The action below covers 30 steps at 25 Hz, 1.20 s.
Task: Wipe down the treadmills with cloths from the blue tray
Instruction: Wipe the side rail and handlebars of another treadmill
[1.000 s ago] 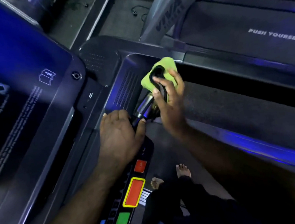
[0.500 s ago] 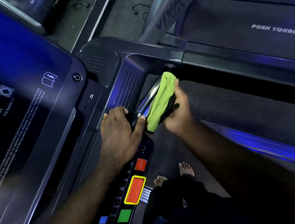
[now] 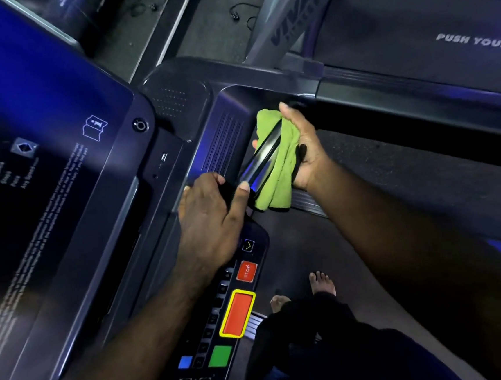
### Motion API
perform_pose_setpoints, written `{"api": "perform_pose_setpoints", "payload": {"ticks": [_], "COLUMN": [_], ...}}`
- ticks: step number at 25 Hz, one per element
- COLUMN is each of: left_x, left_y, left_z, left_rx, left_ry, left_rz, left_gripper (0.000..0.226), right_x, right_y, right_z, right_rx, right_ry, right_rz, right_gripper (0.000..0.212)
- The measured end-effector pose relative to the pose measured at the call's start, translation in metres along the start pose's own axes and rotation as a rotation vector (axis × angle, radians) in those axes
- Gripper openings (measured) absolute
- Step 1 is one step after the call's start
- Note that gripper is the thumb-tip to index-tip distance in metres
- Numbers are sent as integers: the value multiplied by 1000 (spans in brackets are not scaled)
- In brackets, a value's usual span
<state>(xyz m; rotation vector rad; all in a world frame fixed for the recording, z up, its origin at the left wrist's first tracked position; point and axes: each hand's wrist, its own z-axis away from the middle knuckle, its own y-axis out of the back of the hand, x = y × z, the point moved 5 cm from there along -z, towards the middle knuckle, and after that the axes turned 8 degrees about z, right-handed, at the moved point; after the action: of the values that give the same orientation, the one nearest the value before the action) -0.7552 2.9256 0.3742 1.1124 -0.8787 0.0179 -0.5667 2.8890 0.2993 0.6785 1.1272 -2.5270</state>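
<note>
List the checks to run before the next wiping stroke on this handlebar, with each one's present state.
1. Cloth held: ok, the right hand grips the green cloth.
2. Cloth on target: ok, it wraps the shiny handlebar.
3. Stroke path free: not ok, the left hand grips the bar's lower end, thumb beside the cloth.
4. Buttons untouched: ok, the red button lies clear of the left hand.
5. Stopped belt: cannot tell; bare feet stand on it.
</note>
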Motion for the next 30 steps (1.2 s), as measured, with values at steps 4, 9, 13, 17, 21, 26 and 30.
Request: {"api": "perform_pose_setpoints", "payload": {"ticks": [4,9,13,17,21,26,30], "left_x": [0,-8,-7,-6,-7,-8,-7], "left_y": [4,6,6,6,5,7,12], "left_z": [3,4,2,2,1,1,4], "left_rx": [58,98,93,85,76,104,120], "left_ry": [59,69,53,55,38,4,15], "left_rz": [205,323,293,267,262,329,399], "left_gripper": [83,100,87,76,82,73,49], "right_x": [60,22,-15,44,73,43,0], "right_y": [-10,0,11,-8,-22,13,32], "right_z": [32,13,-24,-5,30,79,99], "right_rx": [-41,-11,272,112,111,145,505], "right_ry": [-170,-185,-72,-164,-71,-30,441], "right_rz": [106,269,202,213,396,596,586], "right_gripper": [35,45,32,81,91,39,45]}}
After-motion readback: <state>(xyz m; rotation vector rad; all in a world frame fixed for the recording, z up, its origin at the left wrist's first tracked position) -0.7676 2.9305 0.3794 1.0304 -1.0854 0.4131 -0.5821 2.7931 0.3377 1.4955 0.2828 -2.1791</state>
